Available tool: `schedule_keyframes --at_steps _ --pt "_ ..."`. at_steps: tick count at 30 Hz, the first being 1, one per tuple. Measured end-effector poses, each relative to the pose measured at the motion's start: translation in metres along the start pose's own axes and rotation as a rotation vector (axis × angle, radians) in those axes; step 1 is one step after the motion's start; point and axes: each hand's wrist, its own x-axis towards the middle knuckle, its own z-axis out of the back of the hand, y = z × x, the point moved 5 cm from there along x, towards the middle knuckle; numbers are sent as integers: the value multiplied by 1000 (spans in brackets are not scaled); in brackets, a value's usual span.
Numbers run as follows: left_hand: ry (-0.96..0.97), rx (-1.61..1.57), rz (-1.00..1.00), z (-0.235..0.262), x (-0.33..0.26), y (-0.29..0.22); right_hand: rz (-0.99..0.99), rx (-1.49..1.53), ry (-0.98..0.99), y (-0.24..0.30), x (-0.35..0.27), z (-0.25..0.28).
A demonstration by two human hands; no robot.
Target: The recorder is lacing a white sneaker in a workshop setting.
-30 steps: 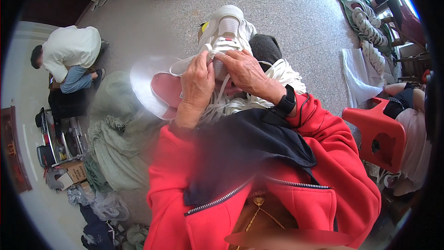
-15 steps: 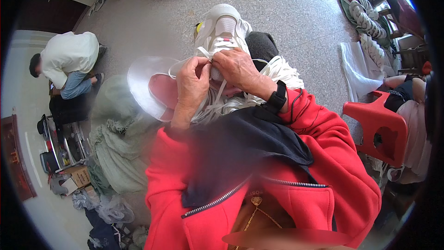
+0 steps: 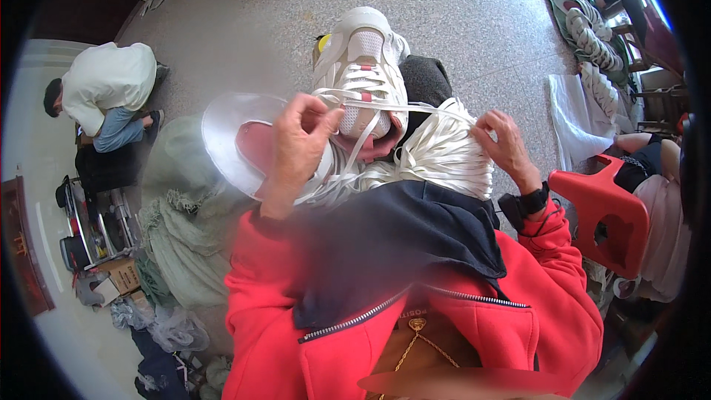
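Observation:
A white sneaker with pinkish-red details sits in front of me, toe pointing away, its laces threaded across the tongue. A flat white shoelace stretches from it to the right, its far part pinched in my right hand, above a thick bundle of white laces. My left hand is at the sneaker's left side, thumb and fingers pressed together near the lace; what they hold is not clear. Left of that hand lies a white rounded piece with a pinkish-red middle.
A red plastic stool stands to the right. Greenish-grey sacking is heaped on the left. Farther left, a person in white bends over. Laced shoes lie at the far right, beside a white sheet.
My right hand has moved from the sneaker out to the right, drawing the shoelace across. The left hand stays close to the sneaker. More of the lace bundle and tongue now shows.

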Motion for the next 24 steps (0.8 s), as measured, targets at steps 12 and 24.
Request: schedule_keyframes --at_steps 12,24 --pt "244 -13 105 22 48 6 579 138 -291 132 69 -31" --pt "284 -520 221 3 45 2 467 63 -226 139 89 -58"
